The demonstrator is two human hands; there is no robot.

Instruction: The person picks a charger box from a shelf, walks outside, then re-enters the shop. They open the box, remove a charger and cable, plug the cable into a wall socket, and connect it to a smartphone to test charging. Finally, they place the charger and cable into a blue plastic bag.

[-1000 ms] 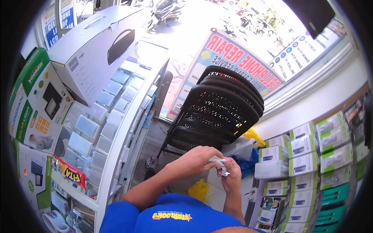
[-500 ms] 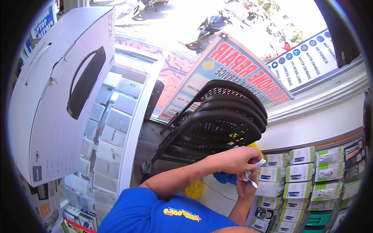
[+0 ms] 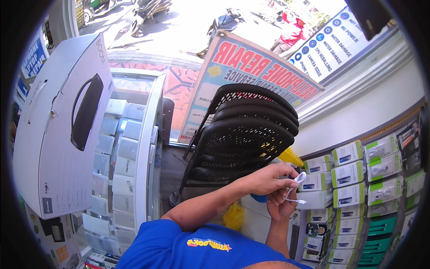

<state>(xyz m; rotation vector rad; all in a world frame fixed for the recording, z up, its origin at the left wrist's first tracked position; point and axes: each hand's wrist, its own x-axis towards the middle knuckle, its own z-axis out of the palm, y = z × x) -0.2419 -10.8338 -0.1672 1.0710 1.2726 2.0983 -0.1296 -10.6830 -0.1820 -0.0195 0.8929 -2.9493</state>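
Where both hands (image 3: 268,178) (image 3: 278,208) meet, a looped white cable (image 3: 301,178) juts out rightward.

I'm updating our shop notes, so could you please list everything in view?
Cable: 1, white, between hands
Folding chairs: several, black, centre
Signs: several, blue, white, red, far side
Large carton: 1, white, left
Display case: 1, white-framed glass, left
Plastic boxes: many, pale, inside case
Plastic bags: at least 2, yellow, near chairs
Hanging packs: many, white-green and teal, right
Motorcycles: at least 2, dark, outside
Person: 1, red top, outside
Shirt: 1, blue, lower edge
Left hand: 1, bare, holding cable
Right hand: 1, bare, under left
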